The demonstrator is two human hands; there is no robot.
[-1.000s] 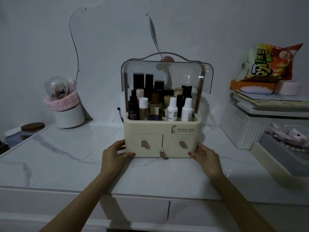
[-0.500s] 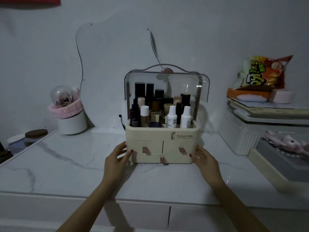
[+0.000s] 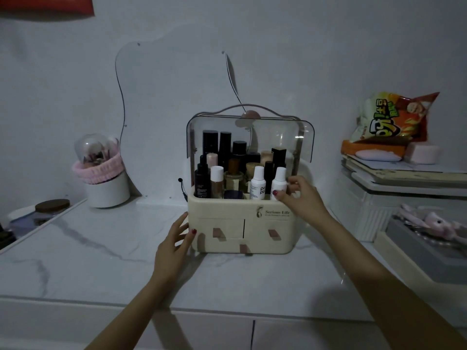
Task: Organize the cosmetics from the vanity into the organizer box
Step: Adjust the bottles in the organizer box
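- The cream organizer box point(image 3: 227, 210) stood at the centre of the frame on the marble-patterned worktop point(image 3: 88, 261), its clear lid point(image 3: 278, 137) raised above the open top compartment.
- Printed on its front, right of centre, were the words "Serious Life" beside a small figure logo; a finer line beneath was too small to read.
- The cosmetics filled the top compartment upright: dark bottles point(image 3: 210, 144) at the back, a white-capped bottle point(image 3: 216, 181) and two white bottles at the front.
- The left white bottle point(image 3: 257, 184) showed "po" twice on its label, the rest turned away.
- The right hand point(image 3: 300, 198) reached over the box's right front rim, fingers curled loosely around the right white bottle point(image 3: 278, 180); whether it actually gripped it I could not tell.
- The left hand point(image 3: 174, 246) lay open, holding nothing, fingers spread against the box's lower left corner.
- At the upper right of the frame a snack bag point(image 3: 394, 120) bore large Korean-style lettering that I could not read.
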